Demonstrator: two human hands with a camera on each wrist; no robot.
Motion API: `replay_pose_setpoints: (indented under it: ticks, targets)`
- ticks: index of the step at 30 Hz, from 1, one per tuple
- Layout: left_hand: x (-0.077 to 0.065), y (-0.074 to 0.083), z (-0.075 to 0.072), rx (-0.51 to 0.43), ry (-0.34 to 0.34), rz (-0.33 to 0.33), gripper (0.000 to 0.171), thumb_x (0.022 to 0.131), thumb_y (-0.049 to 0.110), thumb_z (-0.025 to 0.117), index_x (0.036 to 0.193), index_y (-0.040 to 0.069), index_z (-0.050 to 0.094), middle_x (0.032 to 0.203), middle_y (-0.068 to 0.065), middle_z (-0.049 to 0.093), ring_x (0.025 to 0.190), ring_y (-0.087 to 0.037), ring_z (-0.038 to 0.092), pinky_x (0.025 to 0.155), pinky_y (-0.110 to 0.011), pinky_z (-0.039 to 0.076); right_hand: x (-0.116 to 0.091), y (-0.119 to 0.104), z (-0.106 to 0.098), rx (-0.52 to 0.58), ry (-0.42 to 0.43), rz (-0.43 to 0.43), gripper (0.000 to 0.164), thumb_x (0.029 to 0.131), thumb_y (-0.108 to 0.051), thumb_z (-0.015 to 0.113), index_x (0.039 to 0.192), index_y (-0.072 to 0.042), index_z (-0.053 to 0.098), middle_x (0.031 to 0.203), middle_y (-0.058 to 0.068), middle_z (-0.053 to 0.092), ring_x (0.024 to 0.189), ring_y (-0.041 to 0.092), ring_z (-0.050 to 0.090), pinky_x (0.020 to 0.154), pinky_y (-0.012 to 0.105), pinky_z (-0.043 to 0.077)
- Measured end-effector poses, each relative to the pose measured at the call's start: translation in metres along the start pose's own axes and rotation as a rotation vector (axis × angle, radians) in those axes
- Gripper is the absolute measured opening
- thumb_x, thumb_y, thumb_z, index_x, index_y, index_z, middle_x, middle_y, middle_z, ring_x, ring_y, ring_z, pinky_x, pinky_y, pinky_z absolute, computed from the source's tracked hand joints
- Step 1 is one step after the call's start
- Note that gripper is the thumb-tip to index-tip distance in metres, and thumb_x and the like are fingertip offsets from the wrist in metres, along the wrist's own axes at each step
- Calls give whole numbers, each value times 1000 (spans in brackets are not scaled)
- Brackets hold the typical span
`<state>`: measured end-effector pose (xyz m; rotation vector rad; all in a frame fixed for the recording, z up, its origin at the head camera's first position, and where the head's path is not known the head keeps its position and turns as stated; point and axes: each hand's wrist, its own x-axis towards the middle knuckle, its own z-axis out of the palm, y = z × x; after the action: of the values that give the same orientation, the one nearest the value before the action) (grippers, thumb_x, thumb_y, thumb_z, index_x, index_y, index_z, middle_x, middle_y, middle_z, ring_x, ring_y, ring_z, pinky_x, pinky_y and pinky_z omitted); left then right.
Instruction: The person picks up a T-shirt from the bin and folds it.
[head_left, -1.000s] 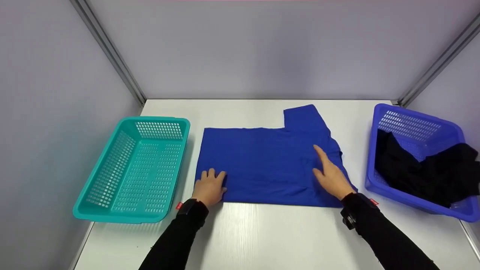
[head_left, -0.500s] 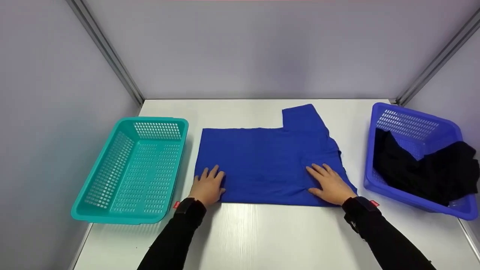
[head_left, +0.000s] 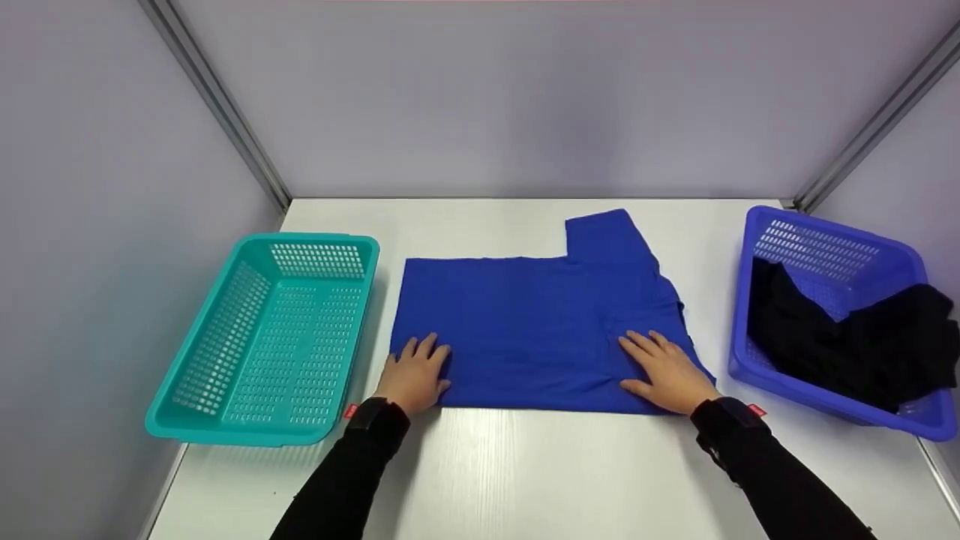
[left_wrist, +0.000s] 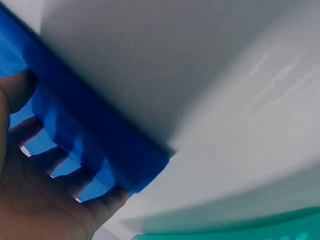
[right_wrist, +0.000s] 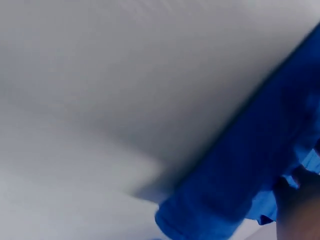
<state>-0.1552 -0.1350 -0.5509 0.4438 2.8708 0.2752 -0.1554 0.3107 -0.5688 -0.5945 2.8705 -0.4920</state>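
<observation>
The head view is looking forward and down from on high, taking in most of the surface [head_left: 487, 472] and facing the back wall [head_left: 525, 97]. Down close, the left wrist view is peering past the left hand [left_wrist: 45, 200], the right wrist view past the right hand [right_wrist: 300, 207]. All three are sharing the blue garment [head_left: 517, 315]; head and left wrist are both catching the teal basket [head_left: 240, 436].

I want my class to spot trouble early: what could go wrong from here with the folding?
1. The wrinkles beside the right hand could become set creases if the blue short-sleeved shirt is folded further.
2. The sleeve sticking out on the far side might bunch or stay outside unless tucked in neatly.
3. The black cloth reaching over the right rim of the violet-blue basket could slip off if bumped.
</observation>
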Motion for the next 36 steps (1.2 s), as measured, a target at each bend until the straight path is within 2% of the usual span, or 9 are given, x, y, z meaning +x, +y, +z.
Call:
replay_pose_setpoints:
  ticks: [5, 9, 15, 18, 22, 25, 28, 31, 36]
  targets:
    - [4, 1, -2, 67, 35, -14, 78, 94, 37, 80, 160, 13, 45, 150, -19, 55, 131, -48, 54, 102, -65, 48, 3, -1, -1, -139, 137, 7, 60, 102, -17, 68, 157, -4, 47, 128, 22, 63, 116, 48, 59, 99, 66, 43]
    - [7, 2, -1, 76, 46, -32, 75, 93, 39, 81, 155, 11, 51, 142, -20, 56, 127, -45, 55, 101, -64, 45, 5, 0, 1, -222, 166, 42, 55, 99, -18, 72, 149, -2, 56, 107, 20, 60, 99, 42, 56, 80, 57, 38]
    - [7, 1, 4, 52, 111, -8, 51, 90, 35, 84, 128, 7, 65, 129, -23, 57, 125, -45, 51, 103, -65, 43, 8, 2, -1, -161, 192, 26, 23, 87, -14, 81, 95, -3, 63, 125, 28, 57, 134, 55, 46, 110, 74, 29]
    - [6, 0, 4, 7, 129, 33, 42, 90, 28, 85, 119, 4, 67, 139, -26, 53, 139, -50, 45, 113, -67, 38, 10, 2, -3, -119, 156, -10, 26, 84, -10, 80, 79, -8, 54, 141, 31, 56, 143, 61, 39, 116, 80, 18]
    - [6, 0, 4, -24, 100, 57, 38, 92, 23, 84, 117, -2, 69, 142, -26, 54, 137, -50, 50, 111, -60, 46, 10, 1, -5, -90, 134, 10, 25, 85, -11, 79, 95, -4, 58, 121, 26, 65, 122, 51, 60, 114, 82, 17]
    - [8, 0, 4, -16, 90, 48, 46, 91, 24, 84, 124, -3, 65, 130, -24, 61, 120, -45, 60, 98, -56, 54, 9, 0, -6, -74, 121, 68, 58, 87, -18, 82, 133, 5, 54, 115, 27, 68, 113, 48, 62, 111, 85, 15]
    - [8, 1, 2, -54, 46, -3, 64, 92, 26, 84, 143, 0, 55, 125, -24, 66, 113, -44, 64, 91, -56, 57, 9, 0, -10, -28, 29, 155, 87, 90, -30, 80, 156, 7, 37, 130, 35, 66, 123, 56, 57, 110, 86, 13]
    - [7, 3, -1, -99, -1, -61, 71, 94, 28, 82, 151, 3, 47, 121, -25, 71, 108, -43, 70, 87, -57, 59, 9, 2, -11, -1, -9, 199, 79, 90, -36, 79, 149, 7, 49, 131, 33, 66, 125, 56, 54, 110, 84, 14]
    - [4, 0, 0, -116, 11, -57, 51, 94, 30, 81, 131, 7, 56, 109, -23, 69, 97, -44, 71, 75, -58, 59, 7, 9, -6, 23, 98, 135, 39, 89, -39, 83, 98, -7, 63, 133, 29, 56, 135, 57, 44, 114, 84, 11]
